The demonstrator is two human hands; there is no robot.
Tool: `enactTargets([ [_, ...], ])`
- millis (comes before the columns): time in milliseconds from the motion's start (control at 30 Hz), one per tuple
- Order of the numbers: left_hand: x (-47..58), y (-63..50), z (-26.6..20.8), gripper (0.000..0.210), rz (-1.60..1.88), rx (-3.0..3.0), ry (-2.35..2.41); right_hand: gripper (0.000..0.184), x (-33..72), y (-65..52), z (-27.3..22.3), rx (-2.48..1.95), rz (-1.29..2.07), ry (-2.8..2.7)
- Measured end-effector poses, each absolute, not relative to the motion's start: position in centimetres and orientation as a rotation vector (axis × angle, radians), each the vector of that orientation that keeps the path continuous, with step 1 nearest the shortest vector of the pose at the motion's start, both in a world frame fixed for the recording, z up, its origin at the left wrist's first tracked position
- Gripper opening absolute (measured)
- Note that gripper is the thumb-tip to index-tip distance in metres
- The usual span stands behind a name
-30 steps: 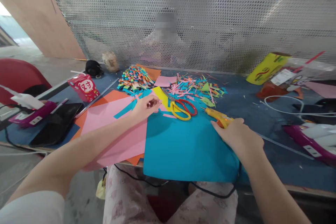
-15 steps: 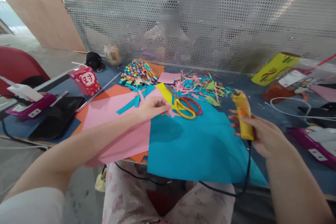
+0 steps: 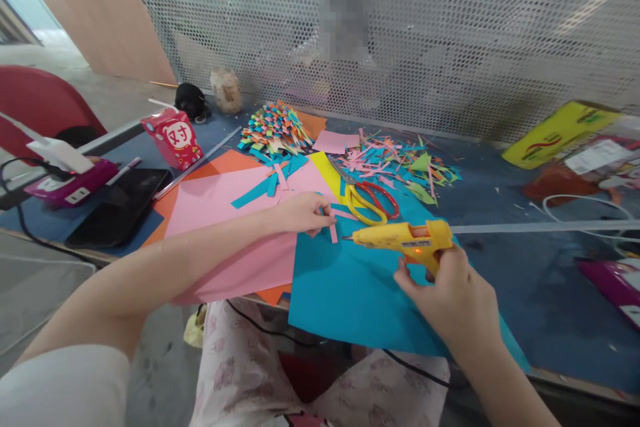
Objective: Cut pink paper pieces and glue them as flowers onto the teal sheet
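My right hand (image 3: 457,293) is closed round the handle of a yellow hot glue gun (image 3: 400,238), its nozzle pointing left and an orange light glowing on its side. A long translucent glue stick (image 3: 525,227) sticks out of its back. Just left of the nozzle tip, a narrow pink paper strip (image 3: 334,233) is pinched in the fingers of my left hand (image 3: 310,213). Beneath lie a large blue paper sheet (image 3: 350,300) and a pink sheet (image 3: 200,220). Scissors (image 3: 373,203) with red and yellow handles rest just beyond my left hand.
Behind the sheets lie a cluster of folded coloured paper (image 3: 275,130) and a heap of paper scraps (image 3: 395,163). A red drink carton (image 3: 173,139), a black phone (image 3: 120,207) and a purple power strip (image 3: 75,181) are on the left. A yellow roll (image 3: 560,133) lies back right.
My right hand has brought the glue gun left and turned it from upright to level, nozzle toward my left hand. The pink strip now shows more clearly in my left fingers.
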State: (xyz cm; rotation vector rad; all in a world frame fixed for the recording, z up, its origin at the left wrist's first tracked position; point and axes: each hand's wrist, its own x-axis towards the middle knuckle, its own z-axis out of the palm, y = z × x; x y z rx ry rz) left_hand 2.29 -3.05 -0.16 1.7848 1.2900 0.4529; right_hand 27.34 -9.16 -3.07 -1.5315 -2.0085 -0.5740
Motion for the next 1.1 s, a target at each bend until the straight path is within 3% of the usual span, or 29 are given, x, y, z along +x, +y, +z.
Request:
enactTargets([
  [267,2.38,-3.08,-0.2,0.017,0.423,1.793,1.301,0.016,26.69,-9.22,-3.11,-1.178,-0.79,-2.125],
  [1100,2.55,-3.35,0.36,0.018,0.415,1.739,1.333,0.013,27.02,-9.19,-3.2,-1.168,-0.833,-2.168],
])
